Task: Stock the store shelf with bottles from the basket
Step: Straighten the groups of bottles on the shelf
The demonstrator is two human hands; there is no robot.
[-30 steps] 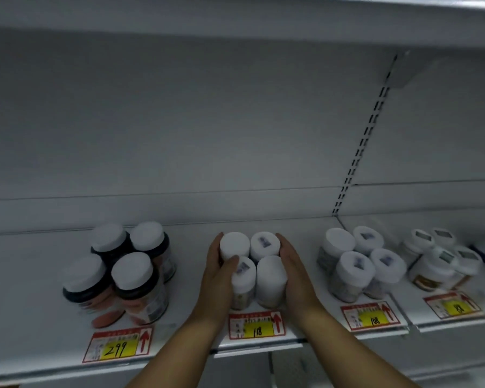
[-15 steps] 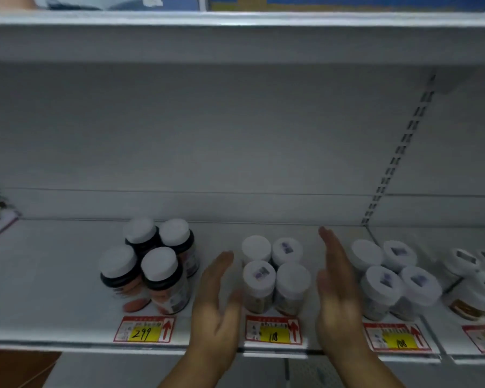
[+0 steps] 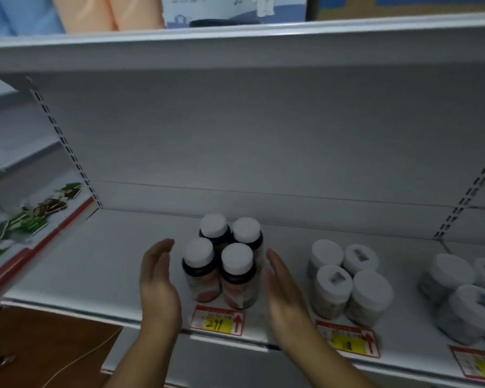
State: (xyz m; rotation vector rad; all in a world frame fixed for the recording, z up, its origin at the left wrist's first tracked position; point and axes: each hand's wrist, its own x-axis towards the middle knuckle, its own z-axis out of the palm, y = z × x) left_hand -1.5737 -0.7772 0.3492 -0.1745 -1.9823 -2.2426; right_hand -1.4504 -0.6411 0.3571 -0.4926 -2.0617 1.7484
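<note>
The left hand point(image 3: 158, 287) and the right hand point(image 3: 284, 292) are held upright with palms facing each other, fingers straight and together. Nothing is gripped by either; a small gap is seen between each palm and the bottles.

Between the palms, four dark bottles point(image 3: 224, 264) with white caps are grouped two by two near the front edge of the shelf point(image 3: 101, 264). Reddish labels are visible on the front pair; the contents cannot be made out. A price tag point(image 3: 217, 320) marked 299 is fixed to the shelf's front edge just below them.

Further right along the front edge, a group of four pale bottles point(image 3: 347, 281) with white caps is recorded, with a second tag point(image 3: 350, 338) below; its number is blurred. At the right edge, a third bottle group point(image 3: 465, 298) is cut off by the frame and blurred.

Green packets point(image 3: 34, 217) on the adjoining shelf at the left are smeared. No basket is in view.
</note>
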